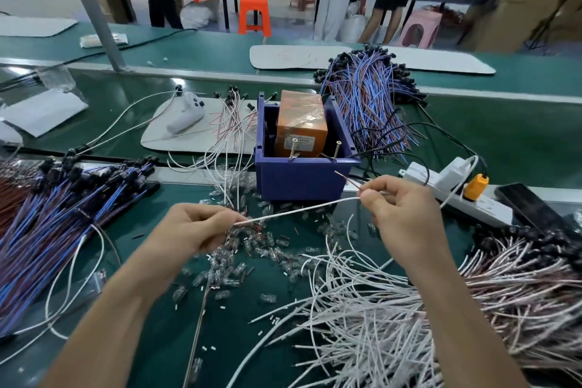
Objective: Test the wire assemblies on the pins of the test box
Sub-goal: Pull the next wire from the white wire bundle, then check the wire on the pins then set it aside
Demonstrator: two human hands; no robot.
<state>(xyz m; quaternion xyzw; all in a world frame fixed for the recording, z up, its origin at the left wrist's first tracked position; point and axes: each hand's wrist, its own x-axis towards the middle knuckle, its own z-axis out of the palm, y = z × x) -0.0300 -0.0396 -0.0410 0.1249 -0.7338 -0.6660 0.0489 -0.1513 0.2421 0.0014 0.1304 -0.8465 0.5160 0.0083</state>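
Green bench, left hand and right hand, fingers of each pinched on one white wire stretched between

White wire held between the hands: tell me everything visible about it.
The white wire is thin, plastic-sheathed and pulled nearly straight, rising from left to right above the bench. The left hand pinches its lower end; the right hand pinches its upper end, where bare coppery leads poke out toward the blue bin, touching nothing.
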